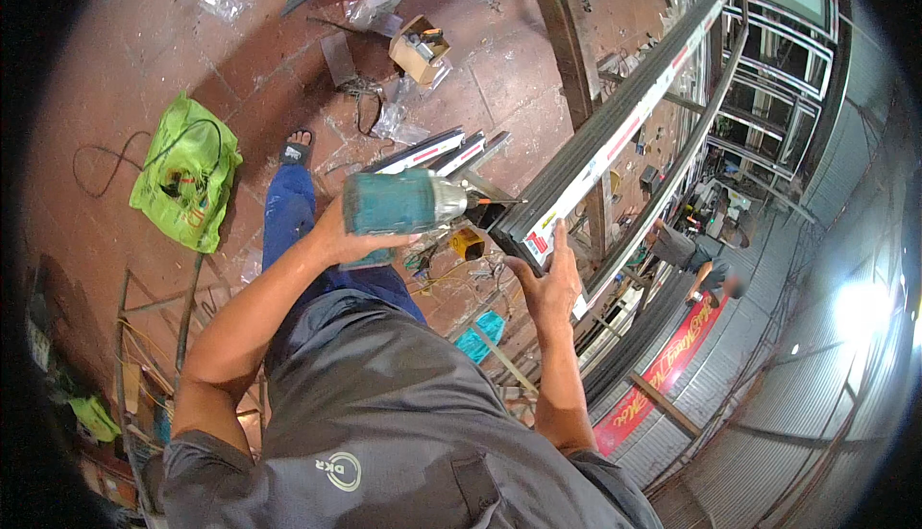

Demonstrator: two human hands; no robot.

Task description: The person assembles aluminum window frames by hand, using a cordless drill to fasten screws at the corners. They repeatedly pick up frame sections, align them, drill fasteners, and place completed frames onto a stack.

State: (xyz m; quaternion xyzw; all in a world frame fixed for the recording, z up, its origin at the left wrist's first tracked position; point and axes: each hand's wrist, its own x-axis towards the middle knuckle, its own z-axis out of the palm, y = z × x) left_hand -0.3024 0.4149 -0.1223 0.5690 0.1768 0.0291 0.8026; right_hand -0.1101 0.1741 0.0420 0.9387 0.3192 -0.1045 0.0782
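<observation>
My left hand (348,238) is closed around the handle of a teal cordless drill (389,203). The drill's thin bit points right, with its tip at or very close to the end of a long dark metal profile (615,135); whether it touches, I cannot tell. My right hand (550,284) grips the near end of that profile, thumb below and fingers along its white, labelled side. From there the profile slants up to the far right. Shorter profile pieces (437,153) with white film lie just beyond the drill.
A bright green bag (187,174) with cords lies on the tiled floor at left. An open cardboard box (420,49) and plastic scraps are farther ahead. A second long bar (687,150) runs alongside at right. Another person (693,255) works beyond it, near a red banner (663,375).
</observation>
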